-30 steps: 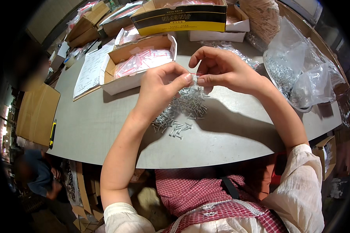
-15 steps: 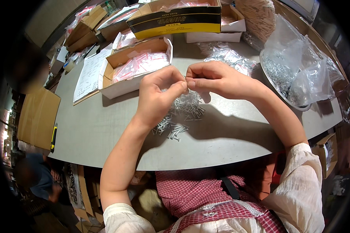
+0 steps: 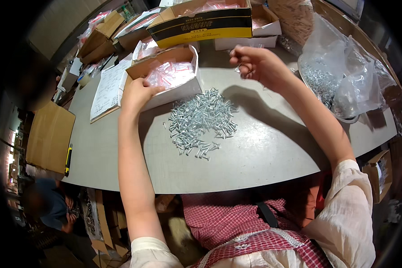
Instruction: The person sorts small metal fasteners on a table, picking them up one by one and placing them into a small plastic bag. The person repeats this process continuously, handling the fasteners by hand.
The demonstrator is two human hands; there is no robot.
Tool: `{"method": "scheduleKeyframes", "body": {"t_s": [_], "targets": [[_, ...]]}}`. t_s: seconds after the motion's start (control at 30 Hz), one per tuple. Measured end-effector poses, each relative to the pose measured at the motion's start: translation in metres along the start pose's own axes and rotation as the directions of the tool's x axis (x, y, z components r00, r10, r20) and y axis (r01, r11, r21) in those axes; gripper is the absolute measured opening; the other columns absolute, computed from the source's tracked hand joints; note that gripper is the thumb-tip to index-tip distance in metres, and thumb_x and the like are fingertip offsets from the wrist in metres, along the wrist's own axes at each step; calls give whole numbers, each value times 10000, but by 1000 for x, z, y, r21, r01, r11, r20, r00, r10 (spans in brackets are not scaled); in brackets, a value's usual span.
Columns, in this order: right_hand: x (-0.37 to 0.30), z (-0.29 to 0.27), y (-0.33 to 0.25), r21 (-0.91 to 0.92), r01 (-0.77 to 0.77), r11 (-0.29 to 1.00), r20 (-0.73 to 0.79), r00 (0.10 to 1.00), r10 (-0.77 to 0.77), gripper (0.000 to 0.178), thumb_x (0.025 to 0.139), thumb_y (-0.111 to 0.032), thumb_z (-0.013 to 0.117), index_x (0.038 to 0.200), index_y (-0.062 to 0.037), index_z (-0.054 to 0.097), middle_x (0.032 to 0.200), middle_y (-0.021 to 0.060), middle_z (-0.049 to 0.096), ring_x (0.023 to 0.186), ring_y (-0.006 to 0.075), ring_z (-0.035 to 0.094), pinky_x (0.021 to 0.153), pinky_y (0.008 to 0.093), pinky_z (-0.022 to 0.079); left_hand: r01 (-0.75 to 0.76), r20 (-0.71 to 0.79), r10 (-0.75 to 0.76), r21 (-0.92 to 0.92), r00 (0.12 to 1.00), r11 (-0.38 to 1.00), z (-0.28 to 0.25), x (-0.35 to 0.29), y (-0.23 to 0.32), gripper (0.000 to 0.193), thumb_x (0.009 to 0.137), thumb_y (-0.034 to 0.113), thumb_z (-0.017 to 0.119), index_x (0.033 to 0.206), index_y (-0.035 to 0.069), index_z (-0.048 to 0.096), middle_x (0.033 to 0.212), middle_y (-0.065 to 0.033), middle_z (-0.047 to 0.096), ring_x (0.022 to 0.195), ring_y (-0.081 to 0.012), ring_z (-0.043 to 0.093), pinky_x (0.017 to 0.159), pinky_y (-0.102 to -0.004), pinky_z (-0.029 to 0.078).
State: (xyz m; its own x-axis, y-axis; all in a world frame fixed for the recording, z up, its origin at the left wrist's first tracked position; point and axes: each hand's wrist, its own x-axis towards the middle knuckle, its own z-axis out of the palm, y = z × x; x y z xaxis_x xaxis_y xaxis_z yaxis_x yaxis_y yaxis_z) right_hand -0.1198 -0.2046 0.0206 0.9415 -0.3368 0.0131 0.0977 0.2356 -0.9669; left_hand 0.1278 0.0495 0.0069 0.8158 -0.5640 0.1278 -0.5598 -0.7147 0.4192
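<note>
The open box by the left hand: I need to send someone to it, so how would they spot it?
On the grey table, find the loose pile of silver screws. Just behind it sits an open cardboard box, with the left hand at its near corner. Unlike the boxes around it, it is white-sided and filled with small clear pink-tinted bags.

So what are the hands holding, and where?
The right hand pinches a small clear bag by its top edge. The left hand reaches into the open box; its hold cannot be told.

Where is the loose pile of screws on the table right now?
In the head view, the pile of screws lies on the grey table in front of the person, just right of the open cardboard box that the left hand reaches into.
</note>
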Motion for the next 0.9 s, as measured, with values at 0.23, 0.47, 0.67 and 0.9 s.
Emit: {"method": "scheduleKeyframes", "body": {"t_s": [0.23,0.47,0.67,0.9], "targets": [[-12,25,3,-234,-47,971,184,979,92,240,1006,-290,601,1029,-53,626,921,28,667,691,83,609,651,243,509,-240,-295,149,-304,944,922,2,-10,7,277,885,298,711,966,41,772,752,-87,734,709,-158,686,685,-300,514],[-18,39,7,-419,127,899,145,987,-71,352,1017,-309,594,1232,-31,586,1115,41,640,858,93,620,732,268,515,-379,-291,273,-848,917,370,-2,-34,53,372,1012,329,609,1208,32,715,1284,-124,666,1200,-202,602,1031,-328,439],[-29,61,17,-299,327,896,342,914,-219,320,947,-261,705,1113,1,627,1016,79,688,833,125,646,733,279,528,-76,-49,513,-997,857,31,20,-87,101,415,1027,321,579,1277,-1,659,1353,-145,623,1308,-220,539,1104,-366,413],[-24,41,8,-248,123,961,219,973,-68,176,941,-178,709,1008,-18,681,838,23,670,747,76,634,626,233,506,32,134,374,-964,918,266,21,-84,89,362,1025,313,581,1170,-6,672,1086,-95,720,969,-136,679,781,-279,557]]}}
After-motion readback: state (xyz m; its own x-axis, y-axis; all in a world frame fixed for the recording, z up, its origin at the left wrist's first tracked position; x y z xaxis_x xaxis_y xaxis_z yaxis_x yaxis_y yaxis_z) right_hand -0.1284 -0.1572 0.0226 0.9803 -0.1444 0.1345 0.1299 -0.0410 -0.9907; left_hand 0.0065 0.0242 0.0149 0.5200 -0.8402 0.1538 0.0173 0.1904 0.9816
